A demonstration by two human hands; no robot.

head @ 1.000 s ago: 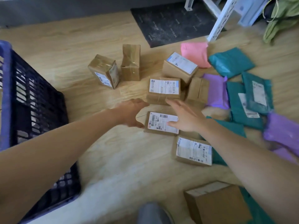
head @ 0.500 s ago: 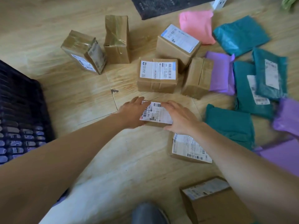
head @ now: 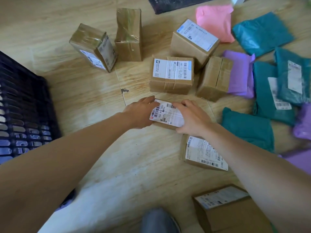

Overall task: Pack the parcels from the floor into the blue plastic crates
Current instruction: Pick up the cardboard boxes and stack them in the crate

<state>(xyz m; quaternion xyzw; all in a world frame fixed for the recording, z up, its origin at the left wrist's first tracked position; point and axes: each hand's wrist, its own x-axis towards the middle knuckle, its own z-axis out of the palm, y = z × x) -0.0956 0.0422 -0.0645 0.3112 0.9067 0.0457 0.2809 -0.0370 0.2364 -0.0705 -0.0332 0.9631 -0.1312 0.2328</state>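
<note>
Clasped between both hands at mid-floor: a flat box (head: pixel 165 116), label up. At its left edge the left hand (head: pixel 139 113), fingers curled over the far corner. At its right edge the right hand (head: pixel 193 118), fingers bent over the far side, thumb at the near corner. Resting on the floor (head: pixel 101 91) or just off it: cannot tell.

Just near-right of it, partly under the right forearm, a second labelled box (head: pixel 200 153). Farther off, a cluster of brown boxes (head: pixel 171 76), two of them standing apart on the left. Far right, overlapping: a pink mailer (head: pixel 215 21), teal mailers (head: pixel 262 32), purple mailers (head: pixel 239 71).

At the left edge, the crate (head: pixel 25 106), well apart from the flat box. Near right, a larger box (head: pixel 232 212).
</note>
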